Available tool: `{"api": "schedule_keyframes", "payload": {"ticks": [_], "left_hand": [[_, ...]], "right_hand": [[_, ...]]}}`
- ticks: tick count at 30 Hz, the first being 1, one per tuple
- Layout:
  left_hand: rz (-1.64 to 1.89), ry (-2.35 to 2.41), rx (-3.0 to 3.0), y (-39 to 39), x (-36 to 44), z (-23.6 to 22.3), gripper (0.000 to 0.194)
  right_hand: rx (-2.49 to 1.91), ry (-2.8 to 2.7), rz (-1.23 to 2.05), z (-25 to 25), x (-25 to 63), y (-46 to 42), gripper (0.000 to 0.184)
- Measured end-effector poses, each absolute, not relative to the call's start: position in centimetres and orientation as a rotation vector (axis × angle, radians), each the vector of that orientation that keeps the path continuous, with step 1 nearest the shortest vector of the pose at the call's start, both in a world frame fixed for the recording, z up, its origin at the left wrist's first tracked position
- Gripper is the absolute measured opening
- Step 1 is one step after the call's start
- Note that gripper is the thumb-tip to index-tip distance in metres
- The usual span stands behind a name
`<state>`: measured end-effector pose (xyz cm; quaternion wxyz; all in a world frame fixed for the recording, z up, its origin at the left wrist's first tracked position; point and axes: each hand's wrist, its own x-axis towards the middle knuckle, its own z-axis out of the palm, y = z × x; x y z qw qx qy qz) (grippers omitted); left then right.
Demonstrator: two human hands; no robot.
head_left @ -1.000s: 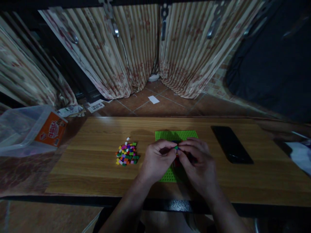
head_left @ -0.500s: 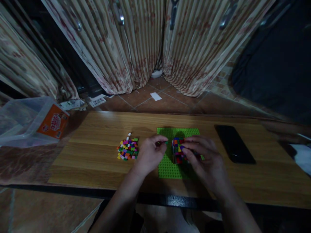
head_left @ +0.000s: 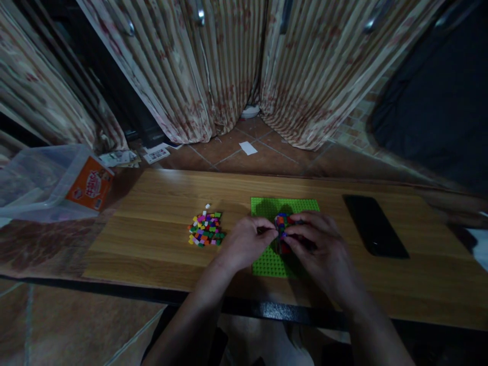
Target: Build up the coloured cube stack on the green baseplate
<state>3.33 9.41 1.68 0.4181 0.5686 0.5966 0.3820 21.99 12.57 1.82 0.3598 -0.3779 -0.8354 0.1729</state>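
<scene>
A block built of small multicoloured bricks point(head_left: 281, 220) stands on the green studded baseplate point(head_left: 263, 267), partly covered by my fingers. My right hand point(head_left: 318, 239) curls round its right side, gripping it, with a purple bit showing near the thumb and index fingertips. From the left, my left hand point(head_left: 249, 240) reaches to the block's left edge, thumb and index pinched together. The small brick in that pinch is now hidden by the fingertips. Left of this hand lies a loose pile of small coloured bricks point(head_left: 206, 231) on the wooden table.
A black phone-like slab point(head_left: 375, 226) lies on the wooden table point(head_left: 145, 229), right of the baseplate. Beyond the table's left end sits a clear plastic bin point(head_left: 46, 183) with an orange label. Papers point(head_left: 156, 153) lie on the tiled floor by the curtains point(head_left: 224, 76).
My left hand has moved right, bringing the small green brick in its pinch up to the block. My right hand stays at the block. The whole view has shifted slightly.
</scene>
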Motion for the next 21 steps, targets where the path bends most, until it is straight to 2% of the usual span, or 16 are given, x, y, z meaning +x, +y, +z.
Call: {"api": "schedule_keyframes", "payload": {"ticks": [16,21], "left_hand": [[0.906,1.518,1.39,9.4,3.9,2.2,0.018],[0.936,1.484,1.388,9.5,3.9,1.8,0.017]], "right_hand": [[-1.114,-1.938,0.634,1.3,21.6,12.3,0.01],[-1.164,-1.861,0.597,0.9,20.8,12.1,0.012]]}}
